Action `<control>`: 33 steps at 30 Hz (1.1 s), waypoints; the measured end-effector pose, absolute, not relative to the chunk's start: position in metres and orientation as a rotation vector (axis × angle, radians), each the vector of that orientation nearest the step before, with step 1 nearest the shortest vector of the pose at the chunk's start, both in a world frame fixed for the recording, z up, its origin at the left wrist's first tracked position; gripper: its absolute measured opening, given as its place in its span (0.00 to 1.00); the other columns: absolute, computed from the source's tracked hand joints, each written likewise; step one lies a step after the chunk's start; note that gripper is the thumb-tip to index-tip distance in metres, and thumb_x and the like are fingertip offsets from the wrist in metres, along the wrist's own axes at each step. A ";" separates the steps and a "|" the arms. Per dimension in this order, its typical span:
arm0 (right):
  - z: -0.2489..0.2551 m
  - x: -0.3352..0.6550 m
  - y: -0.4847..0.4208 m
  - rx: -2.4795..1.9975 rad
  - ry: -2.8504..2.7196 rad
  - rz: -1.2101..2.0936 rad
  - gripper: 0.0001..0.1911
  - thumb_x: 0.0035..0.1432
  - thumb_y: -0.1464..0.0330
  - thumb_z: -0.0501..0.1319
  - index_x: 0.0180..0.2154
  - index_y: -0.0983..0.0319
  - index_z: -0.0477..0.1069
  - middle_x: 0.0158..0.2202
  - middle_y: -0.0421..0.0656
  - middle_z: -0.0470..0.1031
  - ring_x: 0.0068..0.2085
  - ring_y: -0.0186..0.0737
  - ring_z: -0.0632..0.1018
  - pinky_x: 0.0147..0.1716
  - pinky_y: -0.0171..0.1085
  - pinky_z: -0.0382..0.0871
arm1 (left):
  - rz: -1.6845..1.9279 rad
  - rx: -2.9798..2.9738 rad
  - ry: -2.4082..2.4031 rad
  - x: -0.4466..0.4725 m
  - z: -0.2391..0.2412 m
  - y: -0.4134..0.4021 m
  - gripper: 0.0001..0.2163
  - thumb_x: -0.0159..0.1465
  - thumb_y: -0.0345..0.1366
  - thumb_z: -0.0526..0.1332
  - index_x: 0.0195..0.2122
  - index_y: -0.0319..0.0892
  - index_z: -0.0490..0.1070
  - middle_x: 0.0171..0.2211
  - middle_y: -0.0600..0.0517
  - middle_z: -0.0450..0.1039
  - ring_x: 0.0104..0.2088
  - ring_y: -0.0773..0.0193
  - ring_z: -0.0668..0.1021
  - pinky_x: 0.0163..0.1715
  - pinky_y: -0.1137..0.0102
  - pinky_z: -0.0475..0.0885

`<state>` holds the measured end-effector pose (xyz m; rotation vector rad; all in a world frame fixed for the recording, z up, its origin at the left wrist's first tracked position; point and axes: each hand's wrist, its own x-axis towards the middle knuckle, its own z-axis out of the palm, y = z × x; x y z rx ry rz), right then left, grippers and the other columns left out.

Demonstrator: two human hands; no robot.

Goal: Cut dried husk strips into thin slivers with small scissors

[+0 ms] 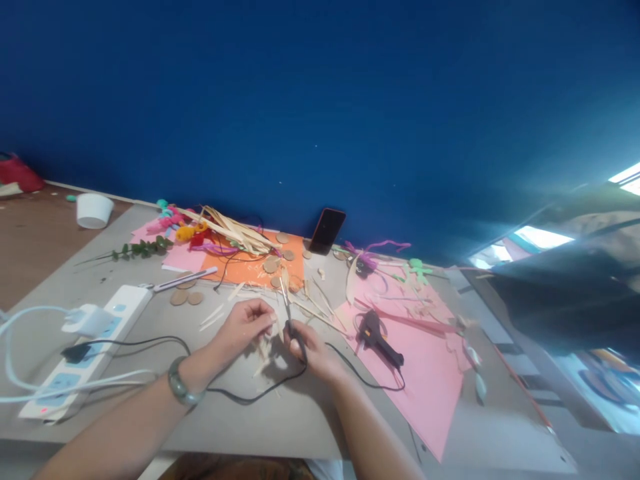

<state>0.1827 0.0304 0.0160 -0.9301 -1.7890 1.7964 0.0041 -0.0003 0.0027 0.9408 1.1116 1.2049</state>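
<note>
My right hand (314, 352) is closed round the dark handles of a pair of scissors (285, 297), whose metal blades point up and away from me. Between the thumb and fingers of my left hand (246, 325) is a pale straw-coloured strip (279, 324), close beside the scissors. Its far end is hard to make out. Small pale scraps (262, 353) lie on the table below both hands. A thin black cable runs across the table near my wrists. A green bangle circles my left wrist.
A white power strip (127, 299) with plugs lies left, a box cutter (185, 279) beyond it. A black glue gun (376, 337) rests on pink paper (425, 393) at right. Dried strips (235, 230), wooden discs (195, 298) and a propped phone (327, 231) are farther back, before a blue wall.
</note>
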 end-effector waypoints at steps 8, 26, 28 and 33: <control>0.013 0.185 0.031 -0.949 -1.962 1.830 0.22 0.51 0.50 0.59 0.25 0.62 0.59 0.25 0.37 0.56 0.28 0.32 0.58 0.26 0.32 0.53 | 1.276 0.909 1.146 0.000 -0.002 0.003 0.07 0.56 0.36 0.62 0.26 0.39 0.68 0.18 0.56 0.69 0.17 0.73 0.67 0.19 0.77 0.62; 0.015 0.184 0.031 -1.000 -1.934 1.883 0.19 0.50 0.56 0.61 0.22 0.62 0.57 0.21 0.35 0.55 0.25 0.30 0.57 0.22 0.30 0.51 | 1.279 0.921 1.168 -0.001 -0.001 0.003 0.06 0.56 0.36 0.62 0.25 0.39 0.67 0.17 0.56 0.69 0.16 0.73 0.67 0.18 0.77 0.62; 0.014 0.185 0.031 -1.000 -1.939 1.881 0.20 0.50 0.55 0.61 0.22 0.62 0.57 0.21 0.35 0.54 0.25 0.30 0.56 0.22 0.30 0.50 | 1.284 0.922 1.164 -0.001 0.000 0.003 0.07 0.56 0.35 0.62 0.25 0.39 0.67 0.17 0.56 0.69 0.16 0.73 0.67 0.18 0.77 0.62; 0.013 0.185 0.032 -0.989 -1.917 1.897 0.21 0.49 0.53 0.62 0.22 0.63 0.58 0.21 0.35 0.55 0.24 0.29 0.56 0.23 0.31 0.50 | 1.284 0.923 1.158 -0.001 0.002 0.002 0.07 0.56 0.36 0.62 0.25 0.39 0.67 0.17 0.56 0.69 0.17 0.73 0.67 0.19 0.77 0.62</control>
